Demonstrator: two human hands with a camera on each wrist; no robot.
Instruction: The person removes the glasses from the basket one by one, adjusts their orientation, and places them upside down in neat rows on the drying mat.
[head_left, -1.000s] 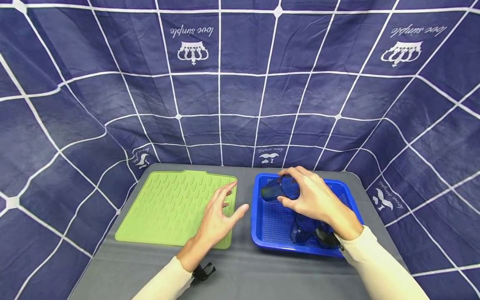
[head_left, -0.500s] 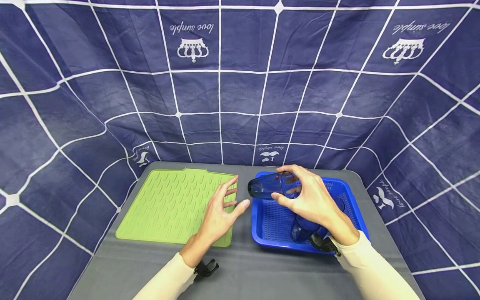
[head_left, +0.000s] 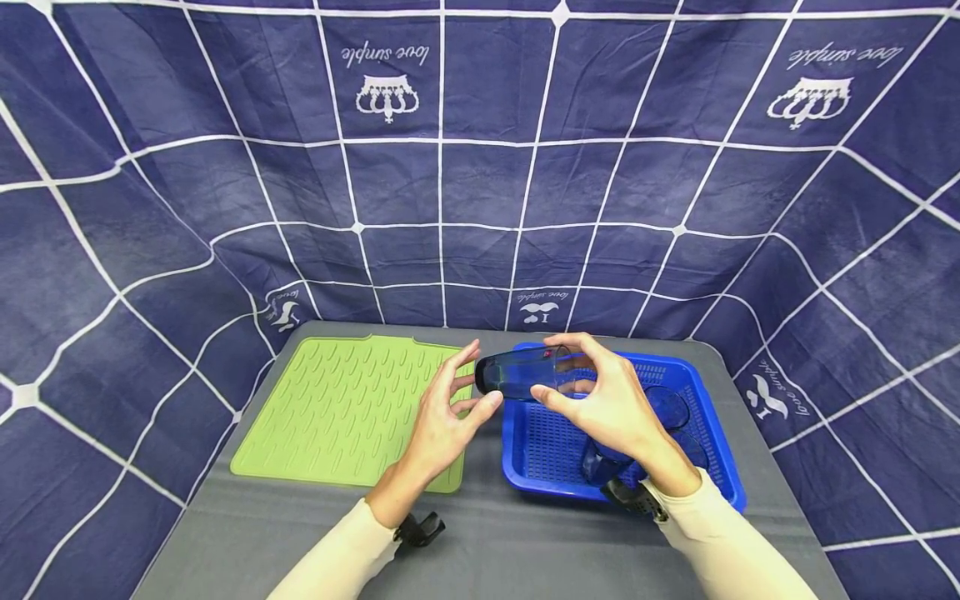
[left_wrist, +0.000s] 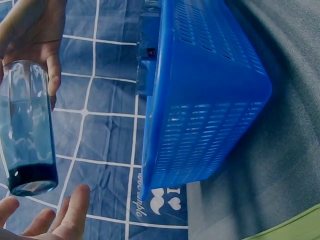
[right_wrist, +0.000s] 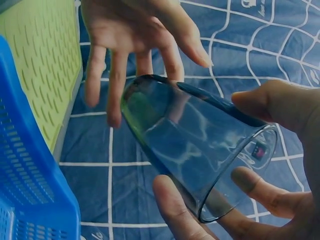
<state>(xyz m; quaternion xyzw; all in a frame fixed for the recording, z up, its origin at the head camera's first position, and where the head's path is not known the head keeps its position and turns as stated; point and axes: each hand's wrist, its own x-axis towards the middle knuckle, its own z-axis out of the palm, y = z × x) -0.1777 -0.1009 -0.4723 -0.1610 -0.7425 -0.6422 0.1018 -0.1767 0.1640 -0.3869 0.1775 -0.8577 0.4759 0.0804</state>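
Note:
A blue-tinted drinking glass (head_left: 517,373) lies sideways in the air, its thick base to the left and its rim to the right. My right hand (head_left: 618,400) grips it near the rim, thumb on one side and fingers on the other. At the base end my left hand (head_left: 450,412) is spread, fingers and thumb apart. The left wrist view shows a gap between the left fingertips (left_wrist: 77,200) and the glass's dark base. In the right wrist view a small red label shows near the rim of the glass (right_wrist: 190,130).
A blue perforated basket (head_left: 517,471) stands under my right forearm with several more blue glasses (head_left: 667,408) in it. To the left lies a light green ridged mat (head_left: 337,408) on the grey tabletop (head_left: 487,533). A blue checked cloth (head_left: 480,183) hangs behind.
My right hand has carried the glass left, out from over the basket, and levelled it. Its base has come between the thumb and fingers of my left hand, which has barely moved.

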